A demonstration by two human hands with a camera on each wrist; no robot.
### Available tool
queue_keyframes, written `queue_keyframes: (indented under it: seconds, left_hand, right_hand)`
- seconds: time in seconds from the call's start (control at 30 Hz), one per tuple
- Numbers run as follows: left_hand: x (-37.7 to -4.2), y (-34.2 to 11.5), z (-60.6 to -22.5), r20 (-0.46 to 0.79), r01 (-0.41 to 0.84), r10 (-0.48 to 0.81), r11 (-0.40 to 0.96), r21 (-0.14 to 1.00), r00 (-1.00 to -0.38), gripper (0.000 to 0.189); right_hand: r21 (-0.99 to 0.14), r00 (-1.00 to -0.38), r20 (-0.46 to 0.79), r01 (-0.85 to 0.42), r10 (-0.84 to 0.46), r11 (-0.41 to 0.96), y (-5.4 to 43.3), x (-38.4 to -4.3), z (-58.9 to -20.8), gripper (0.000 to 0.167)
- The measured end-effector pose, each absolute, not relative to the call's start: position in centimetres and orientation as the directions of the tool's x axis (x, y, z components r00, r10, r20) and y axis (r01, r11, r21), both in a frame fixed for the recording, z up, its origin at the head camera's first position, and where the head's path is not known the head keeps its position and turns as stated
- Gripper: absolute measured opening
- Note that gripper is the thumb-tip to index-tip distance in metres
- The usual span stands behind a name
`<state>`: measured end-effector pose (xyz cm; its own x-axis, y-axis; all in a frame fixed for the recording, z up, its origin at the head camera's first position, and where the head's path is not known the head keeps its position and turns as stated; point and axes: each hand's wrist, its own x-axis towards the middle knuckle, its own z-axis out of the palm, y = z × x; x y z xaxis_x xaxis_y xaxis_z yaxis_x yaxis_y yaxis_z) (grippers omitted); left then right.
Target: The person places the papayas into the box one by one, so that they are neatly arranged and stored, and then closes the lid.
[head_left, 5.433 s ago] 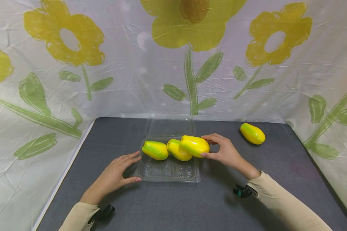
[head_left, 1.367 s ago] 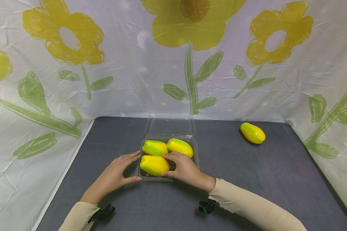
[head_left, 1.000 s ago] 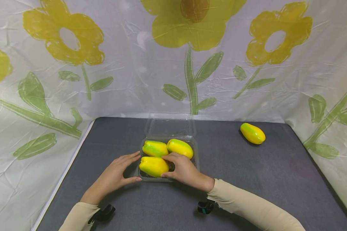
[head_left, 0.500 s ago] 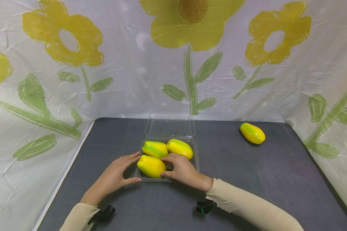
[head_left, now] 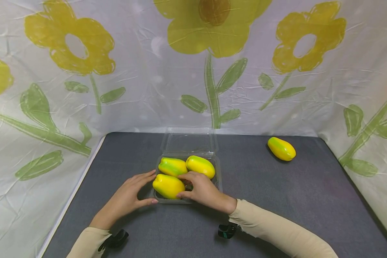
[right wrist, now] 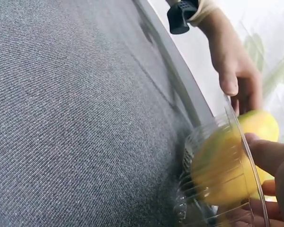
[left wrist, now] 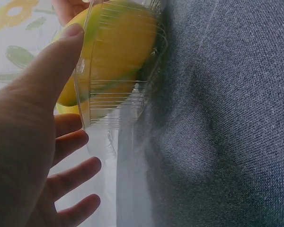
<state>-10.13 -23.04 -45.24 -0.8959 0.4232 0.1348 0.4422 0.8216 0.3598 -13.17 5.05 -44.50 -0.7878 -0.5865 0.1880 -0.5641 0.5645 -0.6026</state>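
In the head view my right hand [head_left: 204, 189] reaches into the clear plastic clamshell box [head_left: 220, 181] and holds the right end of a yellow-green papaya [head_left: 168, 186] between thumb and fingers. That papaya lies at the box's front left. Behind it two more sit side by side, a left papaya [head_left: 172, 166] and a right papaya [head_left: 200, 166]. My left hand [head_left: 126, 196] is at the box's left side, fingers spread and relaxed, fingertips right at the rim. In the left wrist view its thumb [left wrist: 61, 54] lies against the clear wall.
Another papaya [head_left: 281, 149] lies alone at the back right of the dark grey table [head_left: 264, 186]. The box's lid [head_left: 190, 141] stands opened toward the back. Behind the table hangs a flower-print cloth [head_left: 142, 71].
Since the oldest frame, my right hand has brought its papaya from the box's right side down to the front left, most recently nudging it slightly left. The left hand has stayed put.
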Motion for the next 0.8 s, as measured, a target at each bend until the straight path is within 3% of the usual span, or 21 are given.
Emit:
queue_keyframes:
  seconds: [0.43, 0.8]
  left_hand:
    - [-10.18, -23.16, -45.28, 0.139, 0.444, 0.423, 0.823, 0.354, -0.895, 0.089]
    - [-10.15, -23.15, -45.35, 0.138, 0.446, 0.426, 0.823, 0.352, -0.894, 0.089]
  right_hand:
    - [-0.55, -0.773, 0.195, -0.596, -0.603, 0.585, 4.67, -13.55, -44.59, 0.061]
    - [-0.589, -0.747, 0.161, -0.597, -0.645, 0.545, 4.78, -13.9, -44.47, 0.059]
